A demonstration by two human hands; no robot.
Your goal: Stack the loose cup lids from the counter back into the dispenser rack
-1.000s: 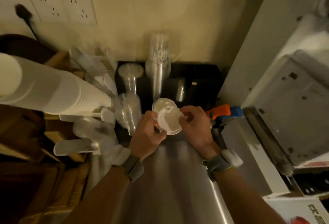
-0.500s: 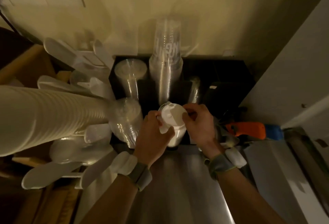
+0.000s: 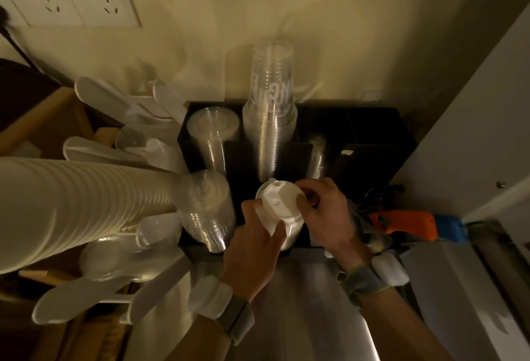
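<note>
Black dispenser rack (image 3: pixel 372 131) against the cream wall (image 3: pixel 286 2), clear cup stacks standing in its back slots, the tall printed stack (image 3: pixel 269 119) right behind my hands. White lid stack (image 3: pixel 282 211) sits in the front middle slot, top lid domed with a sip spout. My left hand (image 3: pixel 255 240) wraps its near side, thumb and fingers closed on it; my right hand (image 3: pixel 327 214) pinches the top lid's far rim. Tight quarters: clear lid stack (image 3: pixel 209 211) just left, orange tool (image 3: pixel 401 220) near right. Steel counter (image 3: pixel 301 317) open below my wrists.
</note>
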